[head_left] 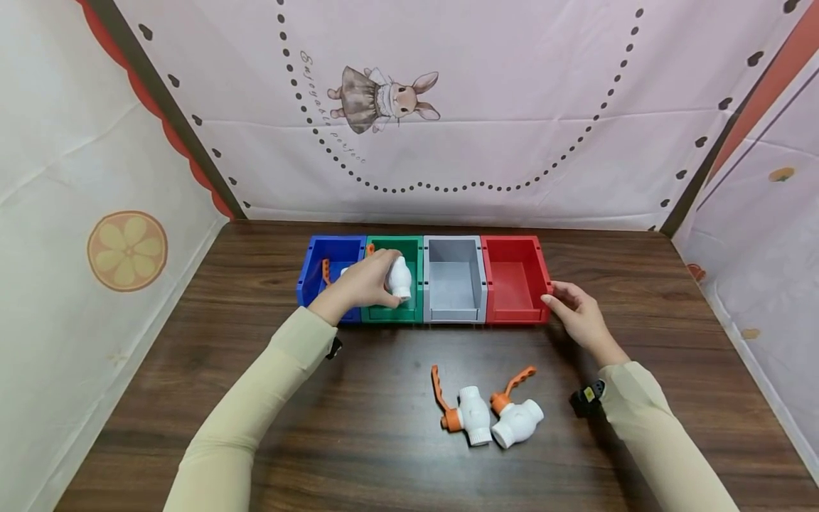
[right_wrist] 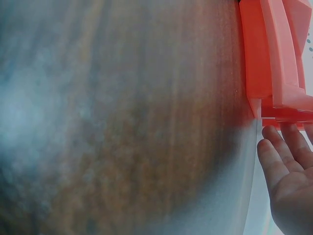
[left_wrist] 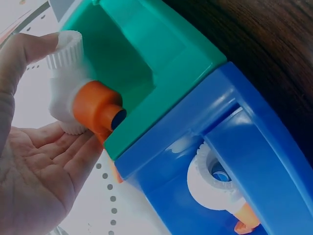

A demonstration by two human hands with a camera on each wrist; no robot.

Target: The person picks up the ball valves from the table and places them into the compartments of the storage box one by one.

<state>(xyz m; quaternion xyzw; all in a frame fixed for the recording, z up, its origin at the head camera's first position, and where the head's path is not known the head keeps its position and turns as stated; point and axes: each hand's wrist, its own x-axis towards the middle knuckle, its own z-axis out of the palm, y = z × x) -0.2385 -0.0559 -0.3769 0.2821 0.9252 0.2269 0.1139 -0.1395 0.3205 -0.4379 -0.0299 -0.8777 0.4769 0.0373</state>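
Observation:
My left hand (head_left: 367, 281) pinches a white ball valve (head_left: 399, 277) with an orange handle at the green bin (head_left: 409, 314). In the left wrist view, the thumb (left_wrist: 34, 48) presses one ribbed end of the valve and the fingers support the other; its orange collar (left_wrist: 95, 104) faces the green rim. Another ball valve (left_wrist: 208, 183) lies inside the blue bin (head_left: 311, 284), partly hidden by the left hand in the head view. At the red bin (head_left: 517, 316), my right hand (head_left: 581, 316) touches the right side wall near its front corner, fingers fairly straight.
Between the green and red bins stands a grey bin (head_left: 454, 314); all the bins are joined in a row. Two more ball valves (head_left: 475, 416) (head_left: 520, 423) lie on the brown wooden table (head_left: 358, 434) in front. Printed cloth (head_left: 512, 92) hangs behind and at both sides.

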